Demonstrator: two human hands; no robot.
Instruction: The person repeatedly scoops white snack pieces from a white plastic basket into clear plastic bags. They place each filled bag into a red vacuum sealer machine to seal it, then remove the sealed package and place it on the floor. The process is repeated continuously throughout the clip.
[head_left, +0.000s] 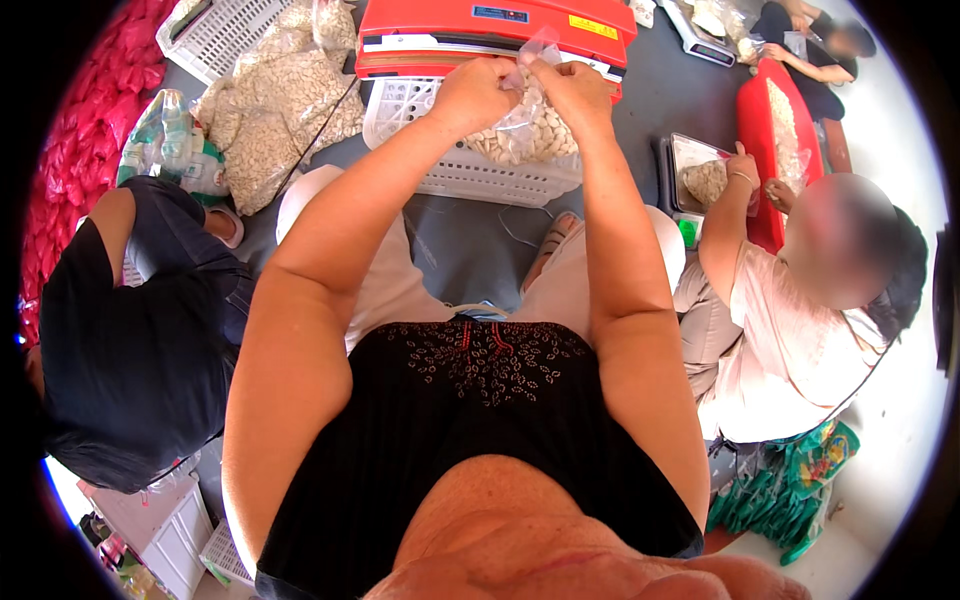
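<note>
- Currently pinching the film of a clear plastic bag of pale, flat pieces (528, 140) at upper end, using left hand (477, 96) and right hand (574, 96) together.
- For the bag: between and just below both hands, long axis roughly far to near, with filled end nearer.
- Loose top closer to right hand.
- Over white perforated plastic crate (490, 180), short of red box-shaped machine (435, 18); can't tell if touching crate.

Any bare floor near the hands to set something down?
Grey floor shows right of the white basket, short of the scale, and between that basket and the person's legs, where a cord and sandalled foot intrude. Crowded: filled bags pile at left; the red machine, held bag, left hand and right hand fill the front.
</note>
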